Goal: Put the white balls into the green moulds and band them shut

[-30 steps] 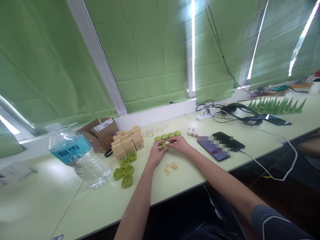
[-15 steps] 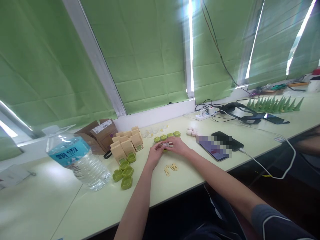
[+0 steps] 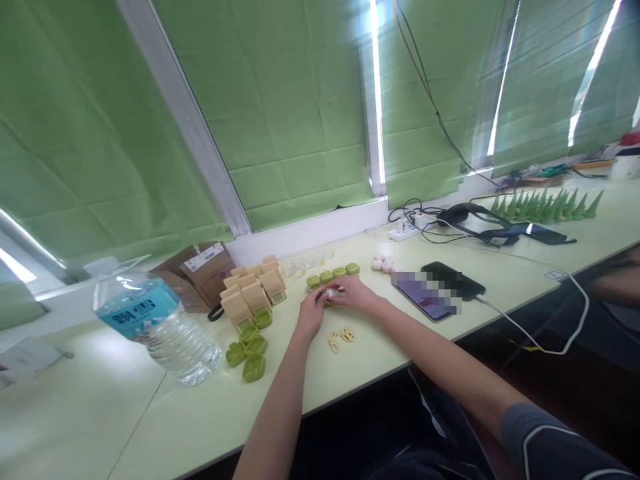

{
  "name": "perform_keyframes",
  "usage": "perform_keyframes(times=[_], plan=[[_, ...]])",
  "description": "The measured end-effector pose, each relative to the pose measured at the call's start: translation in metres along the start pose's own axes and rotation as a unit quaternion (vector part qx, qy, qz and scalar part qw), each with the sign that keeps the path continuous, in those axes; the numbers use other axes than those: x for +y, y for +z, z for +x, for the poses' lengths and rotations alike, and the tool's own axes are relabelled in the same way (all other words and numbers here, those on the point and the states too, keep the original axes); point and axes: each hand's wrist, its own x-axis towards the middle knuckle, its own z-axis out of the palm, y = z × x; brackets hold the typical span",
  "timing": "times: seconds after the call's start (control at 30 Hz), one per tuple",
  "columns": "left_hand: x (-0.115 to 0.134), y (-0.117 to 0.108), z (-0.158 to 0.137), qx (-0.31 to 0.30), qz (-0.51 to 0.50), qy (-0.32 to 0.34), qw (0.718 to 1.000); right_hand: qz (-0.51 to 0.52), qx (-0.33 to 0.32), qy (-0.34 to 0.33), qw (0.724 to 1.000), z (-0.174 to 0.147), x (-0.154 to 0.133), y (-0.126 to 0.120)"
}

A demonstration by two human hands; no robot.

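Note:
My left hand (image 3: 313,312) and my right hand (image 3: 354,293) meet just above the table, fingertips closed together on a small pale piece (image 3: 332,293) with a bit of yellow under it. My fingers cover most of it, so its kind is unclear. Just beyond them stands a row of small green lidded containers (image 3: 339,272). On the near side lie several pale-yellow loops (image 3: 349,335). Open green cups (image 3: 256,345), some flower-shaped, are grouped left of my left hand. Small pinkish-white pieces (image 3: 384,265) sit past my right hand.
Beige packets (image 3: 254,291) stand before an open cardboard box (image 3: 205,270), with a large water bottle (image 3: 160,327) at left. Clear pieces (image 3: 310,263) lie at the back. To the right are two phones (image 3: 453,281), a power strip (image 3: 404,230), a black headset (image 3: 480,223) and green cones (image 3: 547,205).
The view has shifted slightly. My fingers have moved a little around the pale piece, and more of its white surface shows. The other things on the table stay in place.

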Motion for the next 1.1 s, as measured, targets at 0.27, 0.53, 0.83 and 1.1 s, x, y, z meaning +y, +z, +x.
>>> perform_keyframes(times=[0.27, 0.53, 0.83, 1.1], plan=[[0.010, 0.003, -0.006, 0.034, 0.113, 0.046, 0.992, 0.018, 0.009, 0.005, 1.000, 0.000, 0.002, 0.002], [0.006, 0.008, -0.003, 0.034, 0.159, 0.047, 0.986, -0.023, 0.015, 0.000, 1.000, 0.001, -0.003, 0.008], [0.006, 0.005, -0.003, 0.033, 0.144, 0.038, 0.988, -0.026, 0.008, 0.007, 1.000, -0.001, -0.003, 0.008], [0.013, 0.000, -0.007, 0.022, 0.043, -0.029, 0.998, 0.033, 0.023, 0.074, 0.996, -0.005, 0.004, 0.005]])
